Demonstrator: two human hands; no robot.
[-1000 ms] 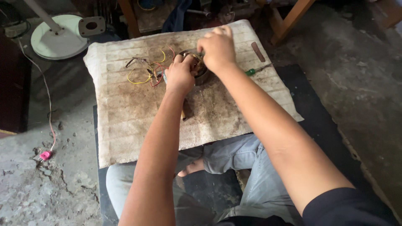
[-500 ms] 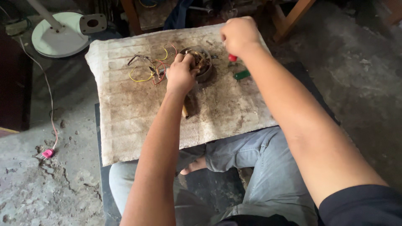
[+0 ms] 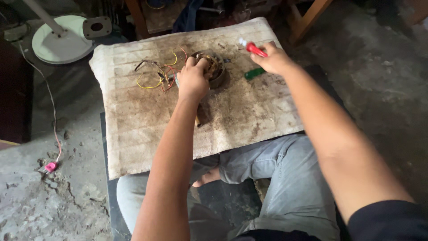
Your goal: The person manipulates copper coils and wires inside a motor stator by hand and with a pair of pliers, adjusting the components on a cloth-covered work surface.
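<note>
A round, rusty motor part (image 3: pixel 217 67) with copper windings lies on a stained white foam board (image 3: pixel 147 129) that rests across my lap. My left hand (image 3: pixel 192 80) grips its near side. Yellow, red and dark wires (image 3: pixel 156 75) trail from it to the left. My right hand (image 3: pixel 274 59) is closed around a red-handled tool (image 3: pixel 254 48), lifted a little above the board to the right of the motor part. A green-handled tool (image 3: pixel 254 73) lies on the board just below that hand.
A white round stand base (image 3: pixel 60 42) with a pole sits on the concrete floor at the upper left. A thin cable ends in a pink plug (image 3: pixel 50 167) on the floor at left. Wooden furniture legs (image 3: pixel 312 15) stand beyond the board.
My right hand has left the motor part, moved right and picked up the red-handled tool. My left hand has stayed on the motor part.
</note>
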